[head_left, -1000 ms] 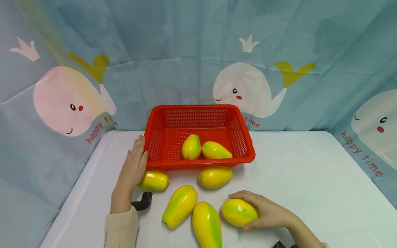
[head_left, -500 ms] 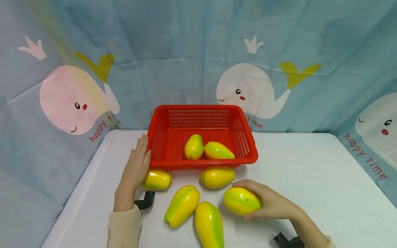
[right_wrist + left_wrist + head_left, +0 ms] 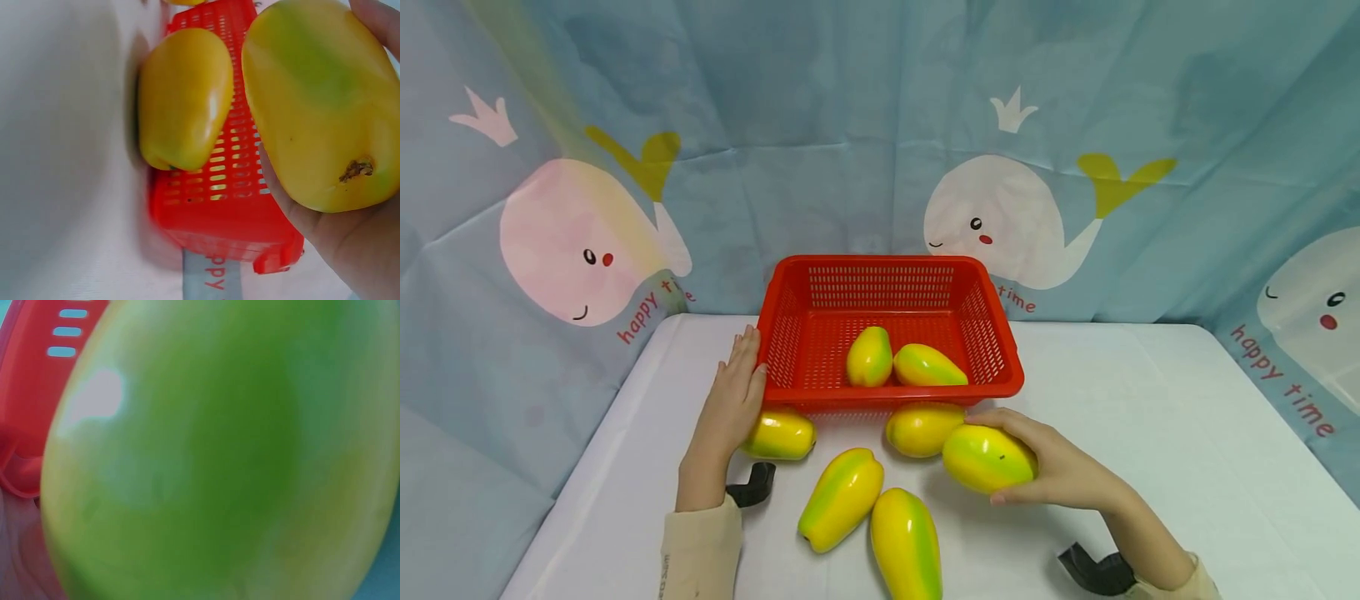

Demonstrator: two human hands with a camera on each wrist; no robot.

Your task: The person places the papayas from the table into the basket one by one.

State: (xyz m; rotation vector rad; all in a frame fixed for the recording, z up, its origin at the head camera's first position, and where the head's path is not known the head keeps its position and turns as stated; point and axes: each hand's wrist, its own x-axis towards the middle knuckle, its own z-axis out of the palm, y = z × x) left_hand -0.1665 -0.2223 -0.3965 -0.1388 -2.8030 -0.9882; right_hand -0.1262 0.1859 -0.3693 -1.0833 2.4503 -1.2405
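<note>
My right hand (image 3: pixel 1060 467) grips a yellow-green papaya (image 3: pixel 988 458), thumb on the near side and fingers on the far side. A shadow shows on the table below it. In the right wrist view this papaya (image 3: pixel 325 106) shows its brown stem scar. My left hand (image 3: pixel 730 400) lies with straight fingers along the left side of the red plastic basket (image 3: pixel 887 392). Two papayas lie inside the basket, one upright-looking (image 3: pixel 869 358) and one slanted (image 3: pixel 928 365). Close up, another papaya (image 3: pixel 219 450) fills most of the left wrist view.
In front of the basket lie a left papaya (image 3: pixel 782 435) and a right papaya (image 3: pixel 921 429). Nearer are two more, a slanted papaya (image 3: pixel 841 500) and a front papaya (image 3: pixel 906 542). A blue whale-print curtain (image 3: pixel 850 167) hangs behind the white table (image 3: pixel 1112 392).
My right hand has lifted the papaya and moved it forward, towards the basket. My left hand stays against the basket's side. The whole view has shifted slightly.
</note>
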